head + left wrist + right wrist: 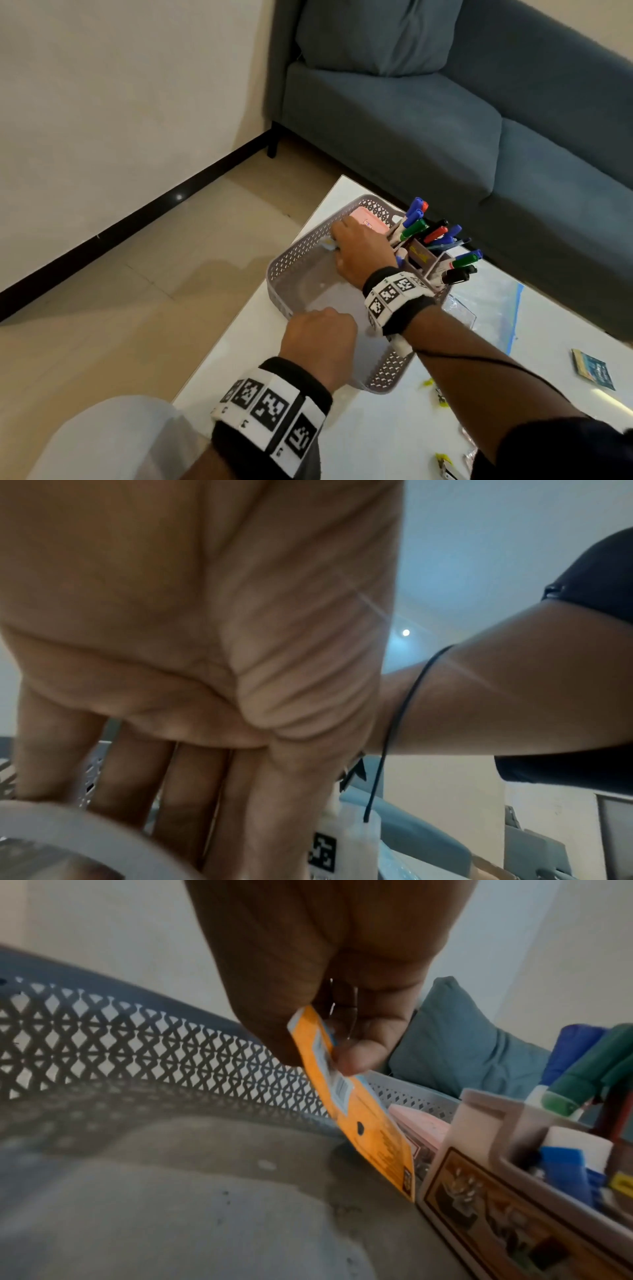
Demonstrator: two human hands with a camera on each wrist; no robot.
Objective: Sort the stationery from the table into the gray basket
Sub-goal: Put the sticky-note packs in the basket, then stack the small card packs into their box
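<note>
Basket (137, 1053) interior: right wrist view alone shows pinched orange card (363, 1118).

Soft indoor light, wrist views blurred, table (359, 442) glare, edges warped

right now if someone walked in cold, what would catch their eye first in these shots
Probably the bright orange card, pinched in the right hand and hanging over the floor of the gray basket. Next, the cluster of colored markers bristling from an organizer at the basket's far right side, beside a pink box in the far corner. The left hand rests at the basket's near edge.
</note>
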